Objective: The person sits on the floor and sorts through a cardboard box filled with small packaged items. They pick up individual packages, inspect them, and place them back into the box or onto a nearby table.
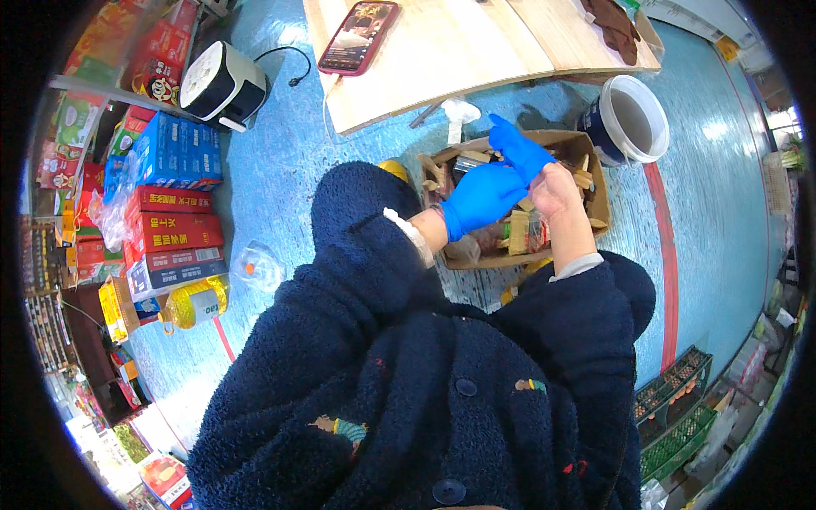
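Observation:
A blue disposable glove covers my left hand (481, 201) up to the wrist. Its fingers close on the edge of a second blue glove (519, 150), at my other palm. That second glove sits only partway on my right hand (553, 190); the heel of the palm and the wrist are bare. One glove finger points up and left, while the rest are bunched or hidden. Below both hands, between my knees, stands an open cardboard box (593, 220) of wood pieces (519, 233), packaging and plastic wrap.
A wooden table (446, 44) ahead bears a phone (359, 38) with a cable and a brown cloth (612, 29). A plastic bucket (609, 121) stands right of the box. Leftward are an air fryer (223, 86), stacked cartons (178, 220) and an oil bottle (194, 305). Crates (679, 440) stand at lower right.

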A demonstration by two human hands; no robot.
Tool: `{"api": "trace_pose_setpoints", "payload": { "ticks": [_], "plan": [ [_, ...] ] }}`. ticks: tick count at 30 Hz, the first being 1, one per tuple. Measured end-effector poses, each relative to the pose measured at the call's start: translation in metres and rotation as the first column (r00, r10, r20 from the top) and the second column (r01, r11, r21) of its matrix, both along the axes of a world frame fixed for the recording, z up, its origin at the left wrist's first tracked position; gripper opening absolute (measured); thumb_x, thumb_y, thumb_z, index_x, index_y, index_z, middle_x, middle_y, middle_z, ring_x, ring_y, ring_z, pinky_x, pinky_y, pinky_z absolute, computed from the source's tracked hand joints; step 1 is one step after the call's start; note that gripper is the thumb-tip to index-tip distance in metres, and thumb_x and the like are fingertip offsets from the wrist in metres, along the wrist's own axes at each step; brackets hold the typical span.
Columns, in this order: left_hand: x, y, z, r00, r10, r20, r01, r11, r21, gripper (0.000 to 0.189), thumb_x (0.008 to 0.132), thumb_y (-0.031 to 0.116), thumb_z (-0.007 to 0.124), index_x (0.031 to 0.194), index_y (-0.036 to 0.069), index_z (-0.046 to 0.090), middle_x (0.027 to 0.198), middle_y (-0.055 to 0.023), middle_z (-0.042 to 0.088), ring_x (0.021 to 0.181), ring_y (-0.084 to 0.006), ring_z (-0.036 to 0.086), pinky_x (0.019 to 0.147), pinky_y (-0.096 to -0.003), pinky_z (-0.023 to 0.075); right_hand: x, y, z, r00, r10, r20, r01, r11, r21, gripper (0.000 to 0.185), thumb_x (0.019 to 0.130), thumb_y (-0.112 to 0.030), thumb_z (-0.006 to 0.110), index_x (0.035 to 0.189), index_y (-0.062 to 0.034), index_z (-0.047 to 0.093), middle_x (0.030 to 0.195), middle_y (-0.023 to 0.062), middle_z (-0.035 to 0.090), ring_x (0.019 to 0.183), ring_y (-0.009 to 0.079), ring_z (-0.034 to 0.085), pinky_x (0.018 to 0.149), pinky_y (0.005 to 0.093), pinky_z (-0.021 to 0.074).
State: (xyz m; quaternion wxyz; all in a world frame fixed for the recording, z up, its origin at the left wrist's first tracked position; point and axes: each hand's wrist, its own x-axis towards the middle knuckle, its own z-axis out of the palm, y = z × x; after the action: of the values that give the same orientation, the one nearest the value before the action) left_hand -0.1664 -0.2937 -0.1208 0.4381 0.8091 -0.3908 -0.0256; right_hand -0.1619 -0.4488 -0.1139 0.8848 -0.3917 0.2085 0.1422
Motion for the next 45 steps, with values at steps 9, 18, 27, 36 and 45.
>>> {"api": "trace_pose_setpoints", "payload": {
  "ticks": [9, 18, 27, 36, 45],
  "plan": [
    [-0.002, -0.017, -0.003, 0.8, 0.01, -0.601, -0.328, 0.845, -0.423, 0.014, 0.084, 0.015, 0.056, 0.09, 0.003, 0.06, 0.082, -0.0131, 0.058, 0.073, -0.0222, 0.057, 0.068, -0.0369, 0.046, 0.002, 0.011, -0.041, 0.858, 0.31, 0.409, 0.05, 0.742, -0.669, 0.035, 0.091, -0.018, 0.048, 0.123, -0.0053, 0.054, 0.109, 0.0087, 0.061, 0.098, 0.0219, 0.058, 0.087, 0.0314, 0.0456],
    [-0.002, -0.02, -0.015, 0.701, -0.186, -0.689, -0.143, 0.909, -0.391, 0.013, 0.09, 0.015, 0.05, 0.087, 0.004, 0.058, 0.08, -0.0011, 0.052, 0.075, -0.0106, 0.047, 0.069, -0.0273, 0.041, 0.029, -0.013, -0.071, 0.992, 0.121, 0.04, -0.107, 0.961, -0.255, 0.03, 0.089, -0.021, 0.054, 0.117, -0.0077, 0.057, 0.099, 0.0055, 0.06, 0.094, 0.0202, 0.057, 0.079, 0.0311, 0.0463],
    [-0.025, -0.038, -0.007, 0.762, -0.187, -0.619, 0.064, 0.974, -0.216, 0.021, 0.081, 0.021, 0.061, 0.088, 0.001, 0.059, 0.077, -0.0111, 0.06, 0.07, -0.0173, 0.055, 0.066, -0.0351, 0.045, 0.029, -0.027, -0.084, 0.945, -0.033, 0.324, 0.256, 0.689, -0.677, 0.033, 0.088, -0.029, 0.055, 0.111, -0.0049, 0.056, 0.11, 0.0189, 0.058, 0.105, 0.031, 0.054, 0.091, 0.0371, 0.0399],
    [-0.057, -0.037, 0.013, 0.831, -0.384, -0.402, 0.297, 0.918, -0.262, 0.011, 0.071, 0.015, 0.06, 0.072, 0.006, 0.054, 0.069, -0.0142, 0.054, 0.065, -0.0271, 0.054, 0.06, -0.0378, 0.0419, 0.023, -0.016, -0.102, 0.982, 0.032, 0.186, 0.167, 0.314, -0.935, 0.062, 0.094, -0.042, 0.045, 0.14, -0.0037, 0.029, 0.142, 0.0203, 0.033, 0.129, 0.037, 0.035, 0.106, 0.0449, 0.0293],
    [-0.003, -0.035, 0.003, 0.83, -0.173, -0.531, 0.048, 0.969, -0.241, 0.019, 0.071, 0.012, 0.062, 0.076, 0.003, 0.046, 0.067, -0.0146, 0.047, 0.062, -0.0269, 0.048, 0.06, -0.0376, 0.0403, 0.027, -0.037, -0.054, 0.939, -0.329, 0.103, 0.344, 0.913, -0.22, 0.08, 0.092, -0.058, 0.038, 0.144, -0.0044, 0.012, 0.14, 0.0203, 0.035, 0.121, 0.0346, 0.046, 0.1, 0.0444, 0.039]
  ]
}}
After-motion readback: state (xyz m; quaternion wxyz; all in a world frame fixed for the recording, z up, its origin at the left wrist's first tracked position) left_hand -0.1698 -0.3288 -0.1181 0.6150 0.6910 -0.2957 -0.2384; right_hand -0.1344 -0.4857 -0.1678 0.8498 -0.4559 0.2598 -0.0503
